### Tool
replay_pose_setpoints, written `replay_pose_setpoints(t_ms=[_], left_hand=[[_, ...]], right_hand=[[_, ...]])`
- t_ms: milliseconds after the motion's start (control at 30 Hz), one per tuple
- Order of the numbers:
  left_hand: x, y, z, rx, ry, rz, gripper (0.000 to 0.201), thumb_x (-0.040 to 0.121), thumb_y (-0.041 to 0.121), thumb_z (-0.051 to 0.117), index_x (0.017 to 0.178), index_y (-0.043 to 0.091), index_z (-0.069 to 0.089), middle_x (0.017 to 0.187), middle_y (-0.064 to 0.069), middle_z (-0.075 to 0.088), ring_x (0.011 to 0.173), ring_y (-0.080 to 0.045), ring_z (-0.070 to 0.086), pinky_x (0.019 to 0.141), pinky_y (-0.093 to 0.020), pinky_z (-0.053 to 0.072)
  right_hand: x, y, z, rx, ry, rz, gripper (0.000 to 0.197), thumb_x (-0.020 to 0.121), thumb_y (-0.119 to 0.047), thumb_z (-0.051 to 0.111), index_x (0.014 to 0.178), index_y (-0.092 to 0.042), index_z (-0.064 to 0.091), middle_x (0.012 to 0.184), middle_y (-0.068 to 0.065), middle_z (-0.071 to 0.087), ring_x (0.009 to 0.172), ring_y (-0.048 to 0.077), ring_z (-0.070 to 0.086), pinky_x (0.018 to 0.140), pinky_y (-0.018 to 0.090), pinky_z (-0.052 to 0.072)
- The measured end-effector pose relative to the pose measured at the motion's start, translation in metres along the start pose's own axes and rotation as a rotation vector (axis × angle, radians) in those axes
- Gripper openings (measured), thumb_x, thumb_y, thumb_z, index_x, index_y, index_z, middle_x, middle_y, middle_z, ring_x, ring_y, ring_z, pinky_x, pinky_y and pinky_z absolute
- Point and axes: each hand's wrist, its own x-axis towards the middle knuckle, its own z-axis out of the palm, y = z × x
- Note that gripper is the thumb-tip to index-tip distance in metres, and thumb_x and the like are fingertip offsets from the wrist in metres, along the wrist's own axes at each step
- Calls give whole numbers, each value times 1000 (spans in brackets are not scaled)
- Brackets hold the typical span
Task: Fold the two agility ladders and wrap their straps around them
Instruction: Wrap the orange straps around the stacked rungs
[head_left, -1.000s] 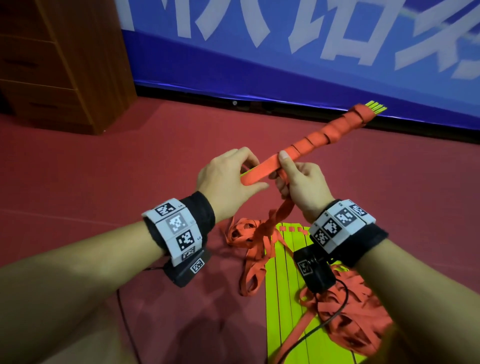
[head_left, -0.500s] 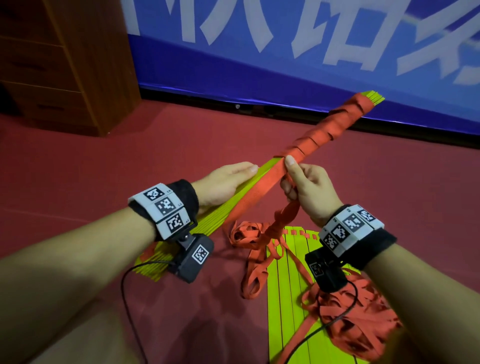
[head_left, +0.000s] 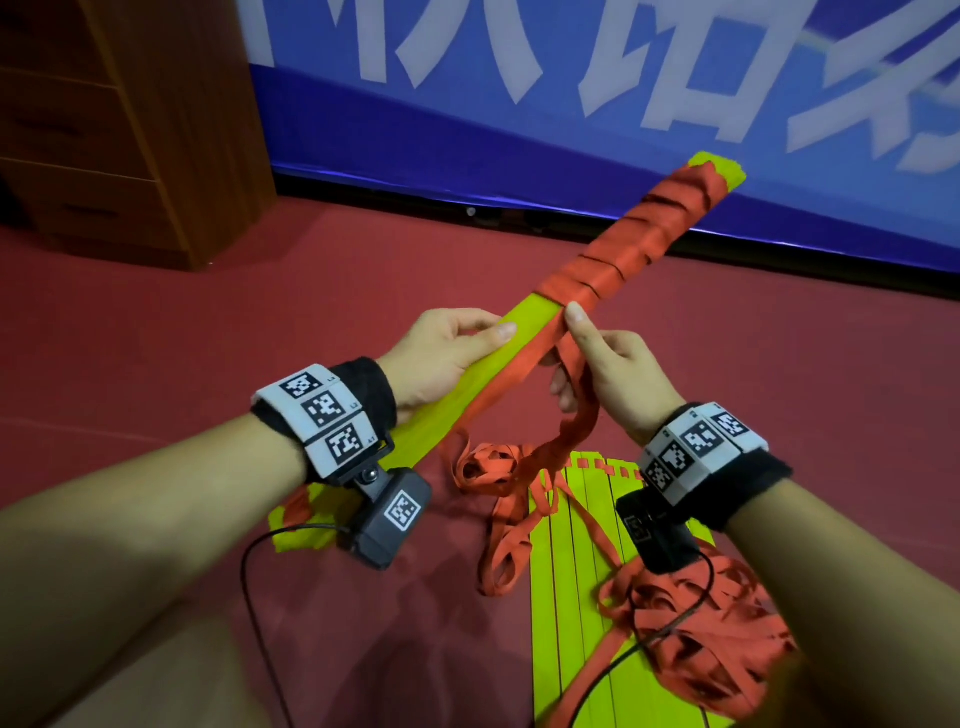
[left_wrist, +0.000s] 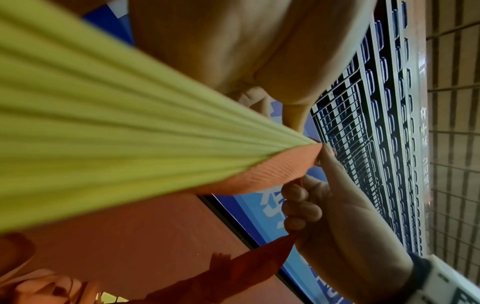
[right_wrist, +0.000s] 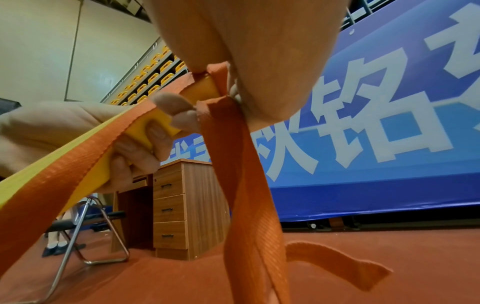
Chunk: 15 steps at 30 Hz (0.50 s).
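Mid-wrap on first folded agility ladder (head_left: 467, 384): yellow-green rung bundle held up off the floor, slanting from near left to far right, far half already bound in red strap (head_left: 631, 249). Left hand (head_left: 441, 358) curled round bare near half of bundle, thumb on top. Right hand (head_left: 608, 369) pinching strap at last turn with thumb pressed on bundle edge, other fingers curled round the loose tail hanging down. Second agility ladder (head_left: 576, 561) flat on red floor (head_left: 156, 338) below, near right, straps (head_left: 701, 644) piled loose on it, not yet wrapped.

To do well, judging from this: keep strap taut off the thumb, lay next turn flat and just overlapping the last, roll bundle with left hand rather than flinging the tail, slide left grip nearer as turns advance. Risk: hanging tail runs into tangled loops (head_left: 493, 467) on floor, may snag or drag second ladder.

Room: open floor left and near. Far tip of bundle points toward blue banner (head_left: 519, 130); wooden drawer cabinet (head_left: 130, 130) far left, well apart.
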Motion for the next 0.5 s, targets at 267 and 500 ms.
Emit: replay_pose_setpoints(t_ms=[267,500], left_hand=[[3,-5,3,195,220,107,15,92,28,75,104,20,74,86,-12,78,73,-27,73,70,-41,57],[5,-5,8,315,341,139,14,86,43,78,95,32,74,80,2,77,74,-21,74,68,-38,57]], right_hand=[[1,6,-3,-59,5,29,64,106,-50,41,78,-1,70,55,7,63,42,16,56,45,23,46],[3,4,2,-59,78,-35,53,109,-38,40,77,-8,69,50,-4,54,39,8,44,43,19,39]])
